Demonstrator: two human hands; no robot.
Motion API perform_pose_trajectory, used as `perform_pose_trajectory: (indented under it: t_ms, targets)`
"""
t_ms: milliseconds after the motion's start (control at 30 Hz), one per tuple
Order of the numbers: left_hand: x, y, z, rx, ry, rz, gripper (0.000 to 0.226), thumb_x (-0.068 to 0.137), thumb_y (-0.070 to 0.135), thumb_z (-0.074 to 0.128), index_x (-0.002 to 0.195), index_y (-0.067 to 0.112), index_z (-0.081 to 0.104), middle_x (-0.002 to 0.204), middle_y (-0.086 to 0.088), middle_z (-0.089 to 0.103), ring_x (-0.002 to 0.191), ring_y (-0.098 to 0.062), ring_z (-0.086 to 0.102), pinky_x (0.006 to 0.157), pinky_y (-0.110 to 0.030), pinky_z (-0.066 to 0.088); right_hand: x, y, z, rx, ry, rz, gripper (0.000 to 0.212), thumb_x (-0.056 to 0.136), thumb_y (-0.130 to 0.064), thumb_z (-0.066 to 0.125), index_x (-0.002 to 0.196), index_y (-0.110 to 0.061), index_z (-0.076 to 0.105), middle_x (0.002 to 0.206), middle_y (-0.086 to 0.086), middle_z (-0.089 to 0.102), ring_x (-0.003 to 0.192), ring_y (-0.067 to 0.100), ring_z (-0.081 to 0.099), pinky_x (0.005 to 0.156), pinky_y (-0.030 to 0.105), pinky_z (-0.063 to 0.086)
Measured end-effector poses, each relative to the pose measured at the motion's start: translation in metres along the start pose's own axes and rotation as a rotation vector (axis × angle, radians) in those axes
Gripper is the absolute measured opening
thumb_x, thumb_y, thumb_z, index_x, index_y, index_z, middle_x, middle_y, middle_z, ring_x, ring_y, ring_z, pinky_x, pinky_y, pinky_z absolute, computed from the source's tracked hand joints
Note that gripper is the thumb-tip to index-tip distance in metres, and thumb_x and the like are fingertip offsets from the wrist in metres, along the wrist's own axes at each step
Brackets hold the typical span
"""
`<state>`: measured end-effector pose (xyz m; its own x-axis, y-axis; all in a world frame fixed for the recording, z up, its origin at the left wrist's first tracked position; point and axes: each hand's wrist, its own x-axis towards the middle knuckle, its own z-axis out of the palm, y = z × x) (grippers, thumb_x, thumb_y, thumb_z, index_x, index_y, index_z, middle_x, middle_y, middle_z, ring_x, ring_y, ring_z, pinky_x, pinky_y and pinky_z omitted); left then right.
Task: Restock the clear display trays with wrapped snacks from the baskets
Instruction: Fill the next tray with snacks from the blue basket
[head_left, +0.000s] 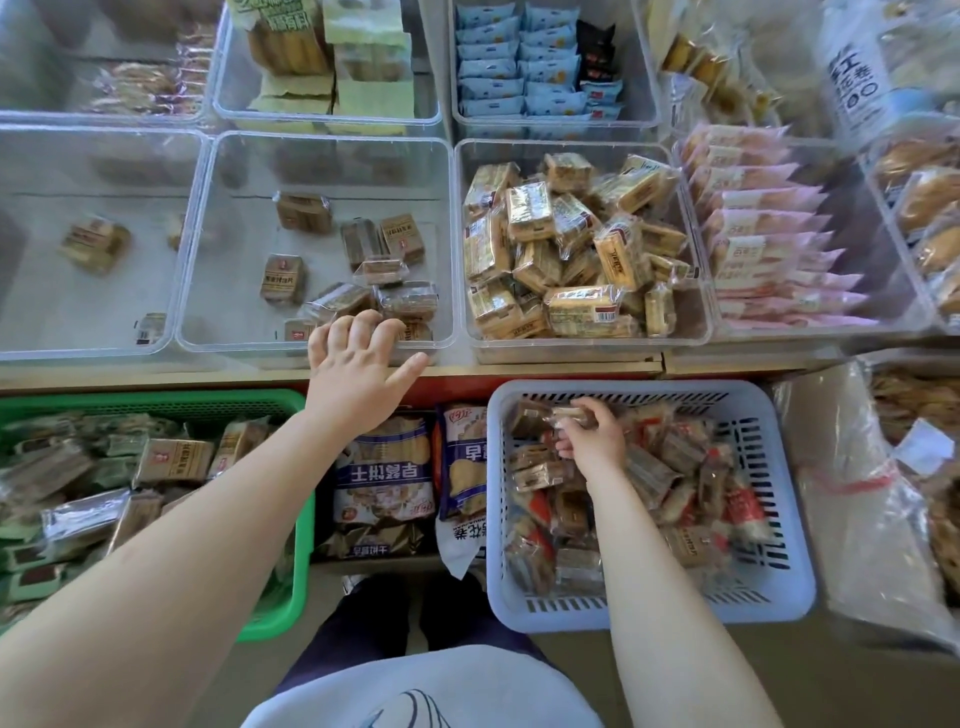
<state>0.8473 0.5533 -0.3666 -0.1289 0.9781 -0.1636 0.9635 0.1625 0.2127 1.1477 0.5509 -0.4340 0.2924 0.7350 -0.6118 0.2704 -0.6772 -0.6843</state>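
Shelving with a wooden front edge runs across the middle of the frame and carries rows of clear display trays. At centre left, one clear tray holds a sparse scatter of brown wrapped snacks on its floor. To its right, a second tray is heaped with tan wrapped snacks. Further right, a tray holds pink packets lying in overlapping rows. In the upper centre, one tray contains green packets and another blue packets.

Below the shelf edge, a green basket at lower left is filled with mixed brown and green wrapped snacks. A blue-grey basket at lower right holds brown and red wrapped snacks. Between the two baskets lie large blue and white snack bags.

The left hand reaches over the near rim of the sparse tray; its grip is wide, fingers spread, thumb extended to the right, holding nothing. The right hand is inside the blue-grey basket near its far edge; its grip is narrow, fingers curled round a clear-wrapped brown snack.

At the bottom centre, dark trousers and a pale garment of the person are visible.
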Motion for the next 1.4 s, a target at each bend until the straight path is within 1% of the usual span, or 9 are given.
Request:
perform_pose_trajectory:
  t_ms: [200,367,567,733,833,933,1067,1267,1400]
  targets:
    - [-0.001,0.001,0.0,-0.004,-0.022,-0.004,0.057,0.096,0.068,0.029,0.141,0.035,0.042,0.151,0.004,0.034,0.144,-0.021,0.018,0.116,-0.039,-0.001,-0.068,-0.05,-0.022,0.617,-0.541,-0.043,0.02,0.104,-0.026,0.048,0.112,-0.011,0.059,0.087,0.011,0.067,0.07,0.02,0.062,0.062,0.031,0.052]
    - [-0.002,0.005,-0.007,-0.034,-0.065,0.004,0.058,0.096,0.067,0.029,0.143,0.035,0.042,0.153,0.004,0.032,0.145,-0.02,0.017,0.115,-0.039,-0.003,-0.094,-0.125,-0.012,0.582,-0.739,-0.282,0.02,0.105,-0.018,0.046,0.105,-0.017,0.066,0.084,0.013,0.067,0.067,0.024,0.06,0.057,0.031,0.052]
    - [-0.003,0.006,-0.015,-0.079,-0.099,0.023,0.058,0.097,0.066,0.027,0.144,0.034,0.039,0.155,0.004,0.029,0.146,-0.02,0.014,0.118,-0.04,-0.001,-0.077,-0.217,0.063,0.021,-0.564,-0.556,0.023,0.106,-0.03,0.042,0.113,-0.024,0.064,0.1,0.014,0.068,0.081,0.024,0.064,0.073,0.042,0.055]
    - [-0.002,0.002,-0.016,-0.116,-0.104,0.011,0.06,0.097,0.065,0.028,0.148,0.033,0.038,0.16,0.002,0.025,0.148,-0.02,0.011,0.12,-0.042,-0.003,-0.046,-0.244,0.145,-0.429,-0.518,-0.533,0.032,0.102,-0.048,0.038,0.117,-0.033,0.062,0.114,-0.002,0.062,0.106,0.024,0.061,0.092,0.044,0.054]
    - [-0.001,0.001,-0.015,-0.117,-0.092,0.01,0.06,0.097,0.066,0.027,0.145,0.034,0.039,0.159,0.002,0.027,0.147,-0.02,0.012,0.121,-0.043,-0.001,-0.036,-0.239,0.163,-0.399,-0.537,-0.417,0.038,0.105,-0.042,0.038,0.138,-0.029,0.053,0.13,0.003,0.058,0.104,0.028,0.064,0.079,0.035,0.056]
    - [0.0,0.0,-0.013,-0.121,-0.079,0.014,0.059,0.096,0.067,0.027,0.143,0.035,0.041,0.157,0.002,0.028,0.146,-0.021,0.013,0.121,-0.043,0.001,-0.04,-0.239,0.154,-0.369,-0.509,-0.433,0.041,0.104,-0.036,0.042,0.143,-0.031,0.049,0.128,-0.002,0.057,0.104,0.026,0.065,0.084,0.037,0.058]
    - [0.0,-0.003,-0.013,-0.091,-0.064,0.016,0.057,0.096,0.067,0.028,0.142,0.035,0.041,0.155,0.004,0.031,0.145,-0.021,0.017,0.12,-0.043,0.003,-0.066,-0.22,0.105,-0.167,-0.444,-0.516,0.028,0.102,-0.027,0.047,0.122,-0.021,0.066,0.106,0.003,0.07,0.089,0.022,0.071,0.081,0.037,0.061]
    - [-0.001,0.003,-0.009,-0.019,-0.034,-0.007,0.054,0.097,0.062,0.031,0.139,0.03,0.046,0.148,0.0,0.038,0.139,-0.024,0.027,0.117,-0.044,0.007,-0.078,-0.113,0.03,0.0,-0.14,-0.087,0.032,0.098,-0.021,0.046,0.087,0.0,0.067,0.075,0.015,0.072,0.057,0.024,0.066,0.051,0.031,0.048]
    - [-0.001,0.005,-0.007,-0.009,-0.03,-0.001,0.056,0.097,0.062,0.03,0.141,0.029,0.045,0.148,-0.001,0.039,0.139,-0.025,0.027,0.118,-0.045,0.007,-0.052,-0.025,0.027,-0.489,-0.066,0.088,0.028,0.099,-0.031,0.05,0.118,-0.015,0.061,0.117,0.011,0.062,0.094,0.026,0.062,0.072,0.033,0.051]
